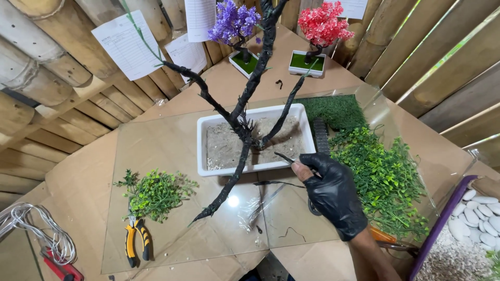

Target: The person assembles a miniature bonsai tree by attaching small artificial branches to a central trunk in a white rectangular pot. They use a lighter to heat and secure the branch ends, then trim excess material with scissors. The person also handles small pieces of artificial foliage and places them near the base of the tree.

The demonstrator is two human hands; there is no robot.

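The left hand does not show at all. The right hand [333,195] hides the handles of its thin tool [285,157]. The black tree [245,112] is cut off at the top edge (so are the paper sheets [200,18]). The white stones [482,216] run off the right edge.

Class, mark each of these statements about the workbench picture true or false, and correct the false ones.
1. The right hand wears a black glove. True.
2. The black tree trunk stands in a round red pot. False: it stands in a white rectangular planter.
3. Yellow-handled pliers lie on the glass sheet. True.
4. Both small flowering trees at the back are purple. False: one is a purple tree, the other a red tree.
5. The white pebbles lie left of the planter. False: far right.
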